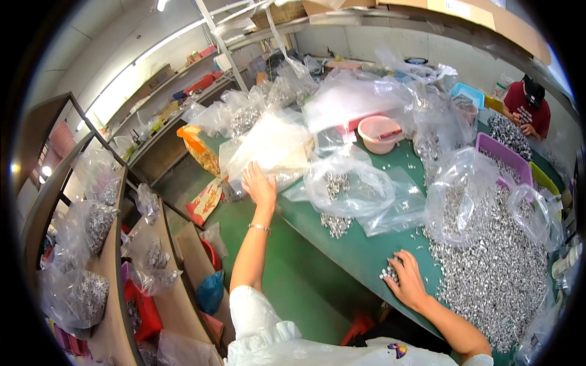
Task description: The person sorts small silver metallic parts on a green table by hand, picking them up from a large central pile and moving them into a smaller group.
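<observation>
Right hand (pixel 408 280): lies palm down at the near edge of the table (pixel 360 253), fingers curled loosely over a small cluster of silver parts; clamped on nothing that shows. Probably placed so to rake a few pieces off the heap toward the edge.

Parts heap (pixel 500 274): a broad loose mound of small silver metal pieces, on the table's right side, just beside the right hand. Spread flat, likely for easy picking.

Left hand (pixel 258 185): arm stretched forward, fingers spread apart and flat against a clear bag (pixel 274 146) at the table's left edge; pressing or steadying, not gripping. A thin bracelet (pixel 259 227) sits at the wrist.

Middle of table: a clear bag with a few parts (pixel 342 183) and a small spill (pixel 336 224) just beside it, at the near edge.

Shelf (pixel 116 293): off the table's left, carrying knotted bags of parts (pixel 97 222), stored apart from the working heap.

Pink bowl (pixel 379 133): further in, among crumpled empty bags.

Purple tray (pixel 503 155): toward the far right edge, holding parts, with a blue tray (pixel 469 94) beyond.

Far right corner: another person (pixel 528 110) in a red shirt and dark cap, busy at their own pile.
</observation>
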`<state>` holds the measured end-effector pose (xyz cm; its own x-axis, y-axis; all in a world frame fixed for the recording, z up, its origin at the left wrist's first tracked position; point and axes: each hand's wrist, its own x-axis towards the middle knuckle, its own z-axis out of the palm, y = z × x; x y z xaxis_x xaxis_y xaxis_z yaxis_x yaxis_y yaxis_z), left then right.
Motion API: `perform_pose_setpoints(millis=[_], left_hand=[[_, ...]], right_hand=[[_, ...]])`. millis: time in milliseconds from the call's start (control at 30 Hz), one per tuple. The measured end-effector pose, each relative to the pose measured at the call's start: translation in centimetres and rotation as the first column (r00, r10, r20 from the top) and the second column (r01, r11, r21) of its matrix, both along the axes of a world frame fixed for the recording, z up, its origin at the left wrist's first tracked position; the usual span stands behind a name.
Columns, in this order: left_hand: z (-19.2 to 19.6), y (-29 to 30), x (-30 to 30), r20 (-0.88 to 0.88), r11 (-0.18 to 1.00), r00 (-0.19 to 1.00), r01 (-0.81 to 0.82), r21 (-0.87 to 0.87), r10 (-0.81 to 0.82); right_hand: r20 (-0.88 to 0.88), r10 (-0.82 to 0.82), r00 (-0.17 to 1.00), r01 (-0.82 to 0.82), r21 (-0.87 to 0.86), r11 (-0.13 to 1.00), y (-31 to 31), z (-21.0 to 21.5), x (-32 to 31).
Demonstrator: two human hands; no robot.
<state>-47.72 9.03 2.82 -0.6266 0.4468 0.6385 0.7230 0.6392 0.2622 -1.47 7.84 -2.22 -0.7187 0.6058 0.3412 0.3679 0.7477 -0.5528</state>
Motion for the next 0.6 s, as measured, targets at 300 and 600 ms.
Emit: perform_pose_setpoints(millis=[300, 600], left_hand=[[-0.3, 7.6, -9.0, -0.281, 0.991, 0.959, -0.013, -0.133, -0.026], [9.8, 9.3, -9.6, -0.149, 0.911, 0.926, 0.371, 0.181, -0.348]], right_hand=[[0.010, 0.023, 1.000, -0.023, 0.068, 0.997, 0.1, 0.1, 0.0], [-0.003, 0.027, 1.000, -0.026, 0.079, 0.996, 0.3, -0.5, 0.0]])
